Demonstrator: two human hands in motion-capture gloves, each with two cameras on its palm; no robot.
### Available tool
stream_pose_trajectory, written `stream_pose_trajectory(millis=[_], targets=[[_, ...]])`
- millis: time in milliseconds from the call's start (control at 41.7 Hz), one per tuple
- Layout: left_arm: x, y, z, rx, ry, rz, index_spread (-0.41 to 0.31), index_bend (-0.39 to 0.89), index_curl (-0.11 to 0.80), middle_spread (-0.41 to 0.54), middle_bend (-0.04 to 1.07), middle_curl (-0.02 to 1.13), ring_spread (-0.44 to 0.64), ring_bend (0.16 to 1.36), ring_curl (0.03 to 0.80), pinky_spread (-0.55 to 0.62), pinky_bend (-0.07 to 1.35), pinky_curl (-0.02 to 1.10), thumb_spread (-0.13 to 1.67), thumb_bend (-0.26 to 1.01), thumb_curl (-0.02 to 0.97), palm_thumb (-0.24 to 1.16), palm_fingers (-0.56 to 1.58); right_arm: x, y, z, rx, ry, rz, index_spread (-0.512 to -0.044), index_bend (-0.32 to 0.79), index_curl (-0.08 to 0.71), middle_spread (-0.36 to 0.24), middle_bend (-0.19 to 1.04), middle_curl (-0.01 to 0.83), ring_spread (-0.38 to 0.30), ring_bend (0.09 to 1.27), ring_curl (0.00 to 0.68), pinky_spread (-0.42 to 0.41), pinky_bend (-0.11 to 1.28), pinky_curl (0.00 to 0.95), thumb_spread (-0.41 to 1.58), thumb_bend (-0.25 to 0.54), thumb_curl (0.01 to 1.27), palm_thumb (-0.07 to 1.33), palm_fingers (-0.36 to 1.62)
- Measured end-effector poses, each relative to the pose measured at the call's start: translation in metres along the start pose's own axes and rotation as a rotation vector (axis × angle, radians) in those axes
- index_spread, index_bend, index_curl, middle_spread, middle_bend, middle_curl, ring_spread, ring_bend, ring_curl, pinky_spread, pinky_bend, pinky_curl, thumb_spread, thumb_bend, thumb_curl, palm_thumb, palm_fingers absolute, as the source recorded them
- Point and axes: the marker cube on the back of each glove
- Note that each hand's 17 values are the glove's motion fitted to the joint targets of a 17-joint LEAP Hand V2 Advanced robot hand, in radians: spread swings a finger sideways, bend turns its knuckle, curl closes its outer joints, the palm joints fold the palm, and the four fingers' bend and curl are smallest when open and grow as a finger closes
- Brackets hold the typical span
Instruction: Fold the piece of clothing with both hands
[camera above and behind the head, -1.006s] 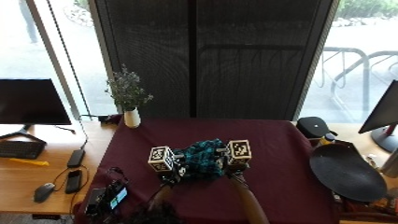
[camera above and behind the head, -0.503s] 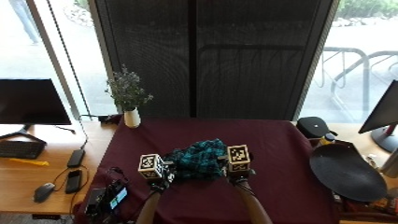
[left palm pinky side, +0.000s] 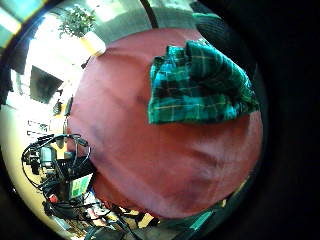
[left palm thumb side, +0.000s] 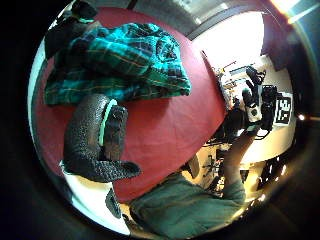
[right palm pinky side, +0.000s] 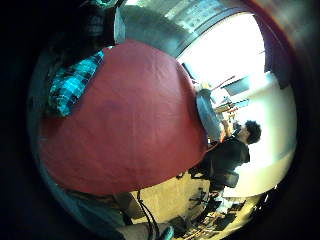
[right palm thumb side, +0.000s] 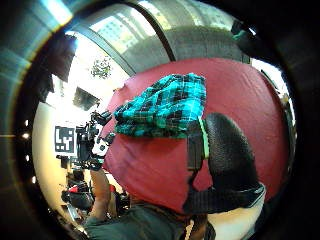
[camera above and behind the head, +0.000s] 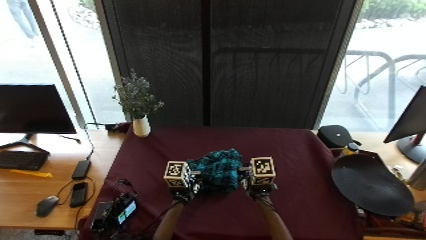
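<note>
A green checked shirt (camera above and behind the head: 217, 170) lies bunched in a lumpy heap on the dark red tablecloth (camera above and behind the head: 299, 160), near the person's edge of the table. The heap runs longer from side to side than front to back, and no end points any clear way. It is teal with dark squares and thin yellow lines. The left hand (camera above and behind the head: 187, 189) sits just beside one side of it and the right hand (camera above and behind the head: 258, 187) beside the other. Both thumbs stick out straight and hold no cloth, so the hands look relaxed.
</note>
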Motion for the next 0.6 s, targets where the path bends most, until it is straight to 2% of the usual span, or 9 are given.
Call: stream_pose_trajectory(millis=[216,335,455,599], targets=[[0.023,0.004,0.01,-0.007,-0.102,0.065,-0.134,0.16,0.399,-0.034,0.19,0.44,0.12,0.46,0.344,0.38,0.18,0.25,1.3,-0.01,0.294,0.42,0.54,-0.009,0.005,0.013,0.047,-0.056,-0.014,-0.296,0.18,0.397,-0.001,0.16,0.298,0.087,0.19,0.34,0.213,0.46,0.362,1.32,-0.005,0.39,0.67,0.49],[0.026,0.013,0.002,-0.027,-0.071,0.064,-0.132,0.16,0.398,-0.031,0.19,0.44,0.13,0.46,0.344,0.38,0.18,0.25,1.3,-0.01,0.294,0.42,0.53,0.004,-0.016,0.004,0.212,0.01,0.002,-0.296,0.18,0.399,-0.001,0.16,0.298,0.087,0.19,0.339,0.213,0.46,0.362,1.31,-0.006,0.39,0.69,0.49],[0.021,0.01,0.0,0.001,-0.052,0.054,-0.131,0.16,0.395,-0.029,0.19,0.44,0.13,0.45,0.343,0.38,0.18,0.25,1.3,-0.01,0.292,0.41,0.53,-0.01,0.005,0.011,0.057,-0.079,-0.001,-0.296,0.18,0.4,-0.001,0.15,0.297,0.087,0.19,0.339,0.213,0.46,0.361,1.31,-0.009,0.39,0.7,0.5],[0.021,0.007,0.001,-0.019,-0.053,0.058,-0.13,0.15,0.392,-0.027,0.2,0.44,0.13,0.46,0.343,0.38,0.18,0.25,1.31,-0.01,0.291,0.41,0.53,-0.017,0.005,0.008,0.081,-0.152,-0.014,-0.297,0.19,0.404,-0.001,0.15,0.295,0.086,0.19,0.337,0.213,0.46,0.361,1.31,-0.009,0.4,0.7,0.5]])
